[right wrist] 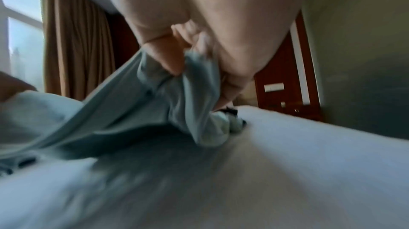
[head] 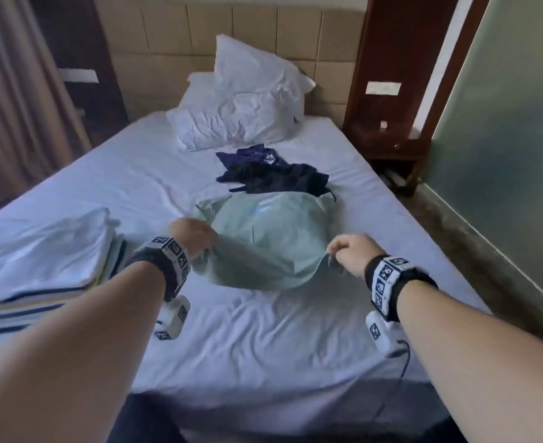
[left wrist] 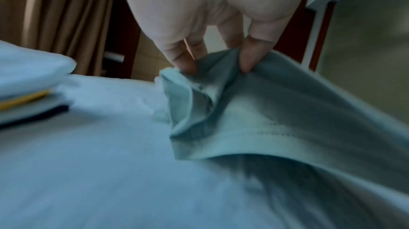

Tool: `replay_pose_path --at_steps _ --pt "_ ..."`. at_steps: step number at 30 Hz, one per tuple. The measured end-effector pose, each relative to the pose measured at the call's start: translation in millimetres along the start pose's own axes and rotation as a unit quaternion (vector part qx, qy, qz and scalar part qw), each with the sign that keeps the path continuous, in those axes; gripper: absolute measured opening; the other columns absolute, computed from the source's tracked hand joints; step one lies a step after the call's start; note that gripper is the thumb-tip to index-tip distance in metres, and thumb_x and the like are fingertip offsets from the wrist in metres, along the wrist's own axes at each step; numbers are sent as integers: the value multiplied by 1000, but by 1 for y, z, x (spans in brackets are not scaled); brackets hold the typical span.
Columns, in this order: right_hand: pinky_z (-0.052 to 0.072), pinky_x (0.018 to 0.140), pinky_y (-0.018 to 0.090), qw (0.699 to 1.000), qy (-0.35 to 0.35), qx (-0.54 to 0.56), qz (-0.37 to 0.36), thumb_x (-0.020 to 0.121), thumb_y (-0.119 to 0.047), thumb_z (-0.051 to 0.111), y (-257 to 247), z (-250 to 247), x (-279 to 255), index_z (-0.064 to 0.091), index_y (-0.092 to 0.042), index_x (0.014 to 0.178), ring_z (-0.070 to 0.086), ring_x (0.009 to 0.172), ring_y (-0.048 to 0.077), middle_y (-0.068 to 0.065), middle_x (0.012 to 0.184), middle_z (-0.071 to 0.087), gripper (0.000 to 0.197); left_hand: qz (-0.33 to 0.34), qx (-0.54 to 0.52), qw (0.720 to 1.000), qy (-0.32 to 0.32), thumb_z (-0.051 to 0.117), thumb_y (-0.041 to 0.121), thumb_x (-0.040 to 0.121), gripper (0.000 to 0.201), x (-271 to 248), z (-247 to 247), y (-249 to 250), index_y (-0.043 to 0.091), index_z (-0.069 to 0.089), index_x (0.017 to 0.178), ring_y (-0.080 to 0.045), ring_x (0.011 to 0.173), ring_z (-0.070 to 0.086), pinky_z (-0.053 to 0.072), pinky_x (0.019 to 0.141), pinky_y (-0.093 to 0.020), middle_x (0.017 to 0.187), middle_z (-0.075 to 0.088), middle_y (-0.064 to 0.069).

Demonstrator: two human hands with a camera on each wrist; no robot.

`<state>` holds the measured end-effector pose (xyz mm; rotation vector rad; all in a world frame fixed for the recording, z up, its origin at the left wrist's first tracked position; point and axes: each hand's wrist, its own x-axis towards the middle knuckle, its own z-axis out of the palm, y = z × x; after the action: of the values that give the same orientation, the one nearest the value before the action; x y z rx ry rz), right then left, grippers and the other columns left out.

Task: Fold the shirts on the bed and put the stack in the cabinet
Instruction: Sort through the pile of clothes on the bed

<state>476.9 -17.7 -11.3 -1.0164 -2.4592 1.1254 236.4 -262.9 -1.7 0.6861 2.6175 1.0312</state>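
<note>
Centrally, a pale green shirt [head: 273, 238] spread on a white-sheeted bed [head: 263, 340], its near hem lifted off the sheet. Left hand [head: 192, 235] pinching the hem's left corner between thumb and fingertips [left wrist: 188, 61]; right hand [head: 348, 251] curled around the bunched right corner. Just beyond the green shirt, touching its far edge, a crumpled heap of dark navy shirts [head: 273, 171]. At near left, a stack of folded shirts [head: 40, 266], white on top, striped edges below. Farther off, two white pillows [head: 247, 103] against a tan headboard [head: 200, 30]. At far right, a wooden nightstand [head: 391, 145].
</note>
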Motion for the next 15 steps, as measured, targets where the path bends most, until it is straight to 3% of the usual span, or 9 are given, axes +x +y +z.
replay_pose_path --at_steps 2,4,5,7,10,11,12,14,15 --pt "51 64 20 998 -53 -22 36 86 -6 66 34 27 -8 75 -25 84 65 73 10 -5 86 75 22 -50 -32 998 -3 67 6 86 22 -4 28 -41 17 79 101 -23 86 68 51 77 -27 100 72 -2" --pt "51 78 27 995 -14 -44 91 90 -16 61 55 37 -8 73 -19 89 67 89 24 3 94 73 12 -123 -41 992 12 64 6 85 18 0 41 -74 10 75 99 -27 81 64 46 71 -27 97 72 -12" --pt "50 79 31 989 12 -63 132 91 -21 57 64 39 -7 69 -11 89 65 92 32 10 93 70 16 -167 -31 985 11 64 11 86 14 1 42 -84 4 72 96 -30 82 65 45 69 -29 96 71 -18" --pt "53 82 38 974 26 -59 215 90 -35 57 77 48 -6 67 -3 97 65 92 38 19 95 69 34 -246 -21 969 5 64 22 93 29 7 48 -110 -4 69 105 -34 96 66 47 75 -35 106 69 -22" --pt "55 89 41 959 -4 12 283 87 -52 63 91 68 -5 66 -1 116 68 100 36 20 108 71 59 -242 -29 969 -48 57 26 102 41 13 55 -129 -6 65 125 -37 118 62 48 90 -38 128 64 -25" --pt "53 90 38 956 -8 27 293 89 -51 65 93 73 -3 63 0 122 66 106 35 19 116 69 61 -243 -42 967 -65 61 28 100 42 17 58 -133 -6 67 123 -38 118 62 49 95 -40 128 65 -25" --pt "50 91 35 953 -13 35 300 89 -47 68 93 76 -1 60 1 127 64 111 34 19 123 67 62 -263 -61 960 -77 69 29 93 38 17 61 -134 -5 72 110 -39 108 65 52 93 -43 118 68 -25" --pt "50 98 35 947 -25 45 317 86 -40 74 94 79 5 60 3 129 64 114 32 17 127 66 62 -303 -112 943 -85 83 33 79 32 14 62 -139 4 72 77 -33 80 65 53 77 -43 87 70 -17" --pt "50 100 36 947 -38 38 316 84 -37 76 92 79 7 62 3 126 65 111 31 16 125 68 59 -314 -130 936 -94 87 37 75 35 17 64 -146 6 71 71 -31 76 66 54 75 -39 82 70 -15"
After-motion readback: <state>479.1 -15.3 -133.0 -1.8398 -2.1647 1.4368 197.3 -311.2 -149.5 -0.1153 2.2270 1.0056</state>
